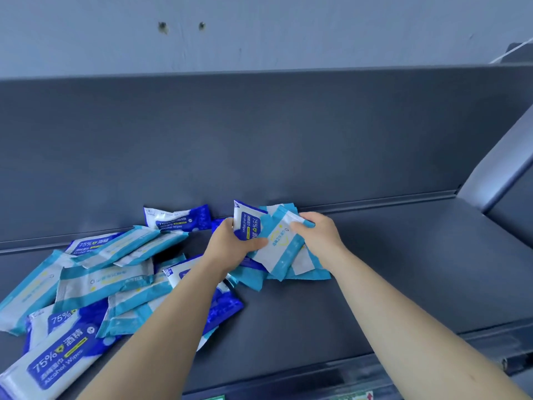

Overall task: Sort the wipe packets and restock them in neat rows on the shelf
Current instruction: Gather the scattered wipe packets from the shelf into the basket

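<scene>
- Lower left of the frame: a dark-blue alcohol wipes packet (54, 359) lies nearest, part of a jumbled pile on the grey shelf (403, 269).
- Centre: left hand (230, 241) clasps a dark-blue packet (246, 223); right hand (317, 232) pinches a light-blue packet (281, 243).
- Best to separate colours first, edges squared.

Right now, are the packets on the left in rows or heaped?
Heaped: the packets on the left overlap at mixed angles on the shelf.

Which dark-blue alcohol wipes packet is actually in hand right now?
The dark-blue packet standing upright against the shelf back, pinched by the left hand. The other dark-blue ones lie loose in the pile, untouched.
</scene>
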Available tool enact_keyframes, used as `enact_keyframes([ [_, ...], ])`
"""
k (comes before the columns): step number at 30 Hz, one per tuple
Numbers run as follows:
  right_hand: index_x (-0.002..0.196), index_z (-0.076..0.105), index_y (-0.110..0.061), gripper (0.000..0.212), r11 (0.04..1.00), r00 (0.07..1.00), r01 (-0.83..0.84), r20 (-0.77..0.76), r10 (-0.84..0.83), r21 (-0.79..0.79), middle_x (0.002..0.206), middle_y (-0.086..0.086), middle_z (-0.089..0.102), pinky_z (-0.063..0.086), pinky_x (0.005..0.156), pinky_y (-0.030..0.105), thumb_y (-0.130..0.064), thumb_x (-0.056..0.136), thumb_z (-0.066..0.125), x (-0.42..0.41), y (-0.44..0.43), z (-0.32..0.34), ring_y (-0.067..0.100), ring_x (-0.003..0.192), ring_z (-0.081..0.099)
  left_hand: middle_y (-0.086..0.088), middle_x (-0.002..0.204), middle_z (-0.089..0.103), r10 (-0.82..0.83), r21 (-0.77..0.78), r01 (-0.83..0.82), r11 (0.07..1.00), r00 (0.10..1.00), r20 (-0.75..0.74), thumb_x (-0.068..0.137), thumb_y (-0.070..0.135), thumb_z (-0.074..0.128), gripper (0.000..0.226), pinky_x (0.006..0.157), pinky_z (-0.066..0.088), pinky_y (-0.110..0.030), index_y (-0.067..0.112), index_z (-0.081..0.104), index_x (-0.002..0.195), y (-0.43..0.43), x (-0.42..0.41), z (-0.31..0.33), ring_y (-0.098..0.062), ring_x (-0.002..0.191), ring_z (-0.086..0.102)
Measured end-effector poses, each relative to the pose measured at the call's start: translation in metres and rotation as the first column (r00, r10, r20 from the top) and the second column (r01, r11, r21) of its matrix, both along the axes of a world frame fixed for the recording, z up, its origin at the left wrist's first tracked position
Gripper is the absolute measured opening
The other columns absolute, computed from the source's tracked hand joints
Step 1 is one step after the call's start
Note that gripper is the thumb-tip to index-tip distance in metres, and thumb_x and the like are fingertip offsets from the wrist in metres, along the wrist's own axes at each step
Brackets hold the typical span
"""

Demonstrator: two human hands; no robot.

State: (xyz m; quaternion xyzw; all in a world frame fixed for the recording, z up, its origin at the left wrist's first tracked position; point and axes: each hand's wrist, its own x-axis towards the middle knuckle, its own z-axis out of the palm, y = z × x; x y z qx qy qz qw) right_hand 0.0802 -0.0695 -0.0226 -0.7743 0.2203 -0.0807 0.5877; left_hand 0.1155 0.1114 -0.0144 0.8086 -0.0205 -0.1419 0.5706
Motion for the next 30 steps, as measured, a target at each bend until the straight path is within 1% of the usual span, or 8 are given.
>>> enact_keyframes([
  [4, 0.105, 0.062, -0.022, 0.016, 0.987, 0.998, -0.004, 0.069, -0.007, 0.158, 0.101, 0.0, 0.068, 0.057, 0.074, 0.035, -0.025, 0.089, 0.063, -0.01, -0.005, 0.012, 0.017, 0.088, 0.068, 0.004, 0.098, 0.071, 0.015, -0.142, -0.014, 0.99, 1.0, 0.012, 0.072, 0.024, 0.084, 0.043, 0.059, 0.056, -0.026, 0.019, 0.057, 0.104, -0.001, -0.006, 0.005, -0.013, 0.082, 0.07],
  [8, 0.098, 0.064, -0.016, 0.016, 0.973, 0.997, 0.023, 0.062, -0.038, 0.231, 0.095, 0.003, 0.071, 0.058, 0.07, 0.036, -0.03, 0.092, 0.062, -0.031, -0.008, 0.03, 0.019, 0.083, 0.07, 0.01, 0.097, 0.07, -0.058, -0.191, 0.069, 0.979, 0.996, 0.063, 0.076, 0.027, 0.08, 0.04, 0.058, 0.056, -0.022, 0.023, 0.055, 0.107, -0.008, -0.018, 0.019, -0.008, 0.082, 0.07],
  [13, 0.108, 0.061, -0.018, 0.017, 0.947, 0.979, 0.125, 0.119, -0.167, 0.295, 0.104, 0.003, 0.07, 0.056, 0.083, 0.04, -0.02, 0.091, 0.061, -0.086, -0.011, 0.044, 0.021, 0.096, 0.068, 0.005, 0.099, 0.074, -0.245, -0.255, 0.259, 0.932, 0.966, 0.085, 0.079, 0.021, 0.079, 0.037, 0.064, 0.059, -0.029, 0.017, 0.058, 0.109, -0.018, -0.045, 0.03, -0.012, 0.081, 0.073],
  [16, 0.105, 0.06, -0.021, 0.02, 0.918, 0.945, 0.229, 0.152, -0.289, 0.324, 0.103, 0.004, 0.07, 0.055, 0.086, 0.043, -0.012, 0.088, 0.065, -0.14, -0.006, 0.05, 0.023, 0.095, 0.068, 0.003, 0.101, 0.074, -0.386, -0.262, 0.4, 0.878, 0.917, 0.105, 0.078, 0.02, 0.079, 0.038, 0.07, 0.06, -0.033, 0.015, 0.059, 0.11, -0.025, -0.071, 0.034, -0.016, 0.085, 0.073],
  [21, 0.104, 0.064, -0.021, 0.023, 0.8, 0.802, 0.505, 0.167, -0.574, 0.325, 0.103, 0.006, 0.072, 0.054, 0.089, 0.046, -0.009, 0.084, 0.068, -0.259, 0.019, 0.046, 0.027, 0.097, 0.068, 0.008, 0.099, 0.073, -0.666, -0.231, 0.676, 0.7, 0.735, 0.132, 0.081, 0.02, 0.076, 0.034, 0.059, 0.054, -0.018, 0.018, 0.058, 0.11, -0.036, -0.146, 0.035, -0.005, 0.079, 0.071],
  [24, 0.102, 0.064, -0.02, 0.022, 0.696, 0.684, 0.648, 0.166, -0.71, 0.31, 0.101, 0.007, 0.072, 0.055, 0.085, 0.046, -0.007, 0.084, 0.067, -0.34, 0.046, 0.04, 0.027, 0.095, 0.069, 0.007, 0.1, 0.073, -0.783, -0.245, 0.774, 0.584, 0.617, 0.081, 0.079, 0.023, 0.078, 0.037, 0.063, 0.058, -0.025, 0.019, 0.057, 0.11, -0.04, -0.206, 0.029, -0.008, 0.08, 0.072],
  [28, 0.093, 0.063, -0.015, 0.014, 0.525, 0.498, 0.78, 0.17, -0.85, 0.34, 0.085, 0.002, 0.073, 0.057, 0.071, 0.034, -0.002, 0.087, 0.064, -0.449, 0.087, 0.034, 0.018, 0.077, 0.07, 0.009, 0.095, 0.074, -0.903, -0.233, 0.883, 0.408, 0.428, 0.039, 0.076, 0.026, 0.08, 0.036, 0.067, 0.06, -0.032, 0.024, 0.059, 0.105, -0.044, -0.297, 0.019, -0.011, 0.08, 0.073],
  [30, 0.089, 0.062, -0.017, 0.015, 0.426, 0.395, 0.841, 0.16, -0.905, 0.333, 0.082, 0.0, 0.072, 0.056, 0.071, 0.033, -0.002, 0.088, 0.063, -0.504, 0.107, 0.029, 0.016, 0.074, 0.069, 0.006, 0.094, 0.075, -0.948, -0.235, 0.923, 0.304, 0.317, 0.021, 0.076, 0.024, 0.08, 0.034, 0.071, 0.06, -0.038, 0.023, 0.06, 0.103, -0.045, -0.348, 0.014, -0.015, 0.082, 0.073],
])
